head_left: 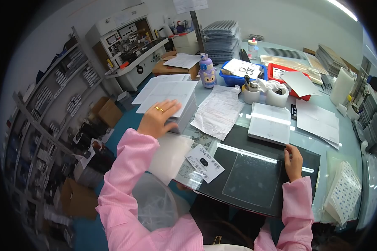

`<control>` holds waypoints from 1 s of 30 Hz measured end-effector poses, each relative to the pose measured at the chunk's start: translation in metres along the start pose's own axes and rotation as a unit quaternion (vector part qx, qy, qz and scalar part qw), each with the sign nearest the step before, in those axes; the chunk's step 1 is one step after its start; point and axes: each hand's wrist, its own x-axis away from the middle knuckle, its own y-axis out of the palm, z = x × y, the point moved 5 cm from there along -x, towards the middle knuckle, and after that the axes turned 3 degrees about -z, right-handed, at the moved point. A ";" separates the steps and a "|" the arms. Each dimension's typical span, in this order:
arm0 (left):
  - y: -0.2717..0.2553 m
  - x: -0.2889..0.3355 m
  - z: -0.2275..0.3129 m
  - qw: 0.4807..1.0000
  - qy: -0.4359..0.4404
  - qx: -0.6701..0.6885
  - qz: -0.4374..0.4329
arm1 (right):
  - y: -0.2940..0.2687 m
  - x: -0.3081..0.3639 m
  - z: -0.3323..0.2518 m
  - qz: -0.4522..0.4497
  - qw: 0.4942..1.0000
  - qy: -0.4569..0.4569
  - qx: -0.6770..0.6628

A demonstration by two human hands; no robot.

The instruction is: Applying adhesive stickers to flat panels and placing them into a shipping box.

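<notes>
My left hand (158,118), a ring on one finger, lies with its fingers stretched over the top of a tall stack of white sheets (171,92) at the left of the table. My right hand (293,162) is at the near right corner of a lower stack of white sheets (270,122), fingertips by its edge and fingers loosely bent. Nothing shows in its grasp. Between my hands a clear square sheet (252,178) rests on a black mat (213,186). A white printed card (204,163) lies at the mat's left edge.
Behind are a crumpled paper (219,109), a purple bottle (207,71), a blue tray (226,79), a red tray (276,67) and white tape rolls (276,98). A translucent bin (153,201) stands below the table's left edge. Bagged dotted sheets (343,192) lie at the right.
</notes>
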 end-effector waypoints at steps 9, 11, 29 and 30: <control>0.018 -0.016 0.111 0.996 0.054 -0.027 0.066 | 0.015 0.006 -0.003 -0.128 0.961 0.115 -0.218; 0.026 -0.016 0.163 0.994 0.085 0.047 0.054 | 0.029 0.015 -0.015 -0.294 0.841 0.181 -0.417; 0.122 0.062 0.234 0.537 -0.402 0.739 -0.055 | 0.022 0.019 -0.015 -0.104 0.768 0.298 -0.557; 0.123 0.072 0.238 0.467 -0.462 0.741 -0.140 | 0.027 0.022 -0.010 -0.104 0.779 0.306 -0.537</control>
